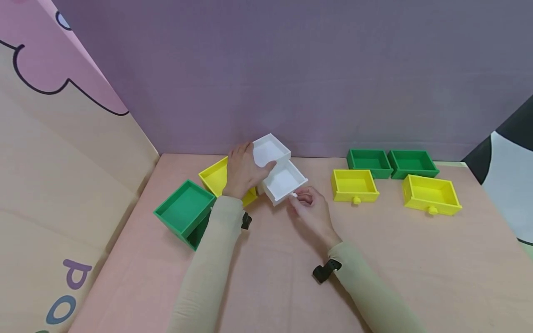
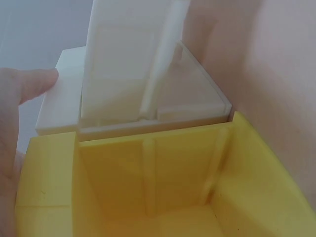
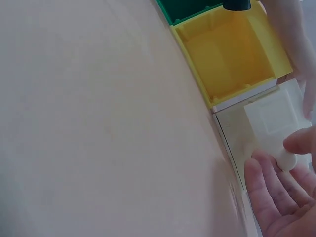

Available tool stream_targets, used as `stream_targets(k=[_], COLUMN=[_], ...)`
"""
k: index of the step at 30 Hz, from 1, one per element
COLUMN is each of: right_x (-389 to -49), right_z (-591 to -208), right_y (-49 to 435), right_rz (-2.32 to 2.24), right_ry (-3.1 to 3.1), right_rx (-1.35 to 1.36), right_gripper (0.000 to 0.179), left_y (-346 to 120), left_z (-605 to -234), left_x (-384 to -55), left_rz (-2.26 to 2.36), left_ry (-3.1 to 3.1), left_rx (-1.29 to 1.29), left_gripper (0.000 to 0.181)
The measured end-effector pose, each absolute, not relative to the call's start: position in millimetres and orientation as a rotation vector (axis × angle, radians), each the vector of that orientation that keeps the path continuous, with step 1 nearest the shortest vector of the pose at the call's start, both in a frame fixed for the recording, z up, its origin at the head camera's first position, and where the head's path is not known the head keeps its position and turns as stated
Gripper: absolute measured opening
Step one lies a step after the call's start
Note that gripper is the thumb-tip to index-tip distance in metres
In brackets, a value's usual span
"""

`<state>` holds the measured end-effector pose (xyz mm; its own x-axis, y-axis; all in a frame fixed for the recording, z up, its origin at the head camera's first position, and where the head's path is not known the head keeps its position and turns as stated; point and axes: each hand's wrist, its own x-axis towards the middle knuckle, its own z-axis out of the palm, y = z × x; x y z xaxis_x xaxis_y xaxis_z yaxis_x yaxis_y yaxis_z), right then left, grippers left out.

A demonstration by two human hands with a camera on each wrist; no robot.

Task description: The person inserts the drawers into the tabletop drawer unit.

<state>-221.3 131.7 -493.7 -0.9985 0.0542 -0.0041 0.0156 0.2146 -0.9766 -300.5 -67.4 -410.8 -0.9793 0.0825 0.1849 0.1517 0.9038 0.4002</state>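
A white box unit with a tray-like top stands at the back, and my left hand grips its upper part, thumb over the front edge. A white drawer sticks out from the unit's lower opening, toward the right. Its small knob is pinched between the thumb and fingers of my right hand. From the left wrist, the drawer overlaps the unit's opening at a slant. Right beside the unit is a yellow box unit, open in front and partly covered by my left hand.
A green box unit stands at the left, partly behind my left sleeve. On the right lie two yellow drawers with knobs and two green drawers behind them. A purple-grey wall panel rises at the pink table's back edge.
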Motion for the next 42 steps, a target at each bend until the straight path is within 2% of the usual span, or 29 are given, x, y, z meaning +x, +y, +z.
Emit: stream_targets(k=[17,42], right_x=[-223.3,-218.8], right_z=[-491.8,-497.5], right_y=[134.7,139.7], right_rz=[2.071,1.925], right_ry=[-2.324,-2.342], right_rx=[-0.051,-0.099], right_gripper=[0.031,0.028], left_y=[-67.5,-67.2], left_z=[-409.4,-410.9], left_x=[-299.4,-299.5], left_rz=[-0.647,-0.639], left_ry=[-2.899,-2.902], left_rx=[-0.165,-0.167], left_gripper=[0.088,0.088])
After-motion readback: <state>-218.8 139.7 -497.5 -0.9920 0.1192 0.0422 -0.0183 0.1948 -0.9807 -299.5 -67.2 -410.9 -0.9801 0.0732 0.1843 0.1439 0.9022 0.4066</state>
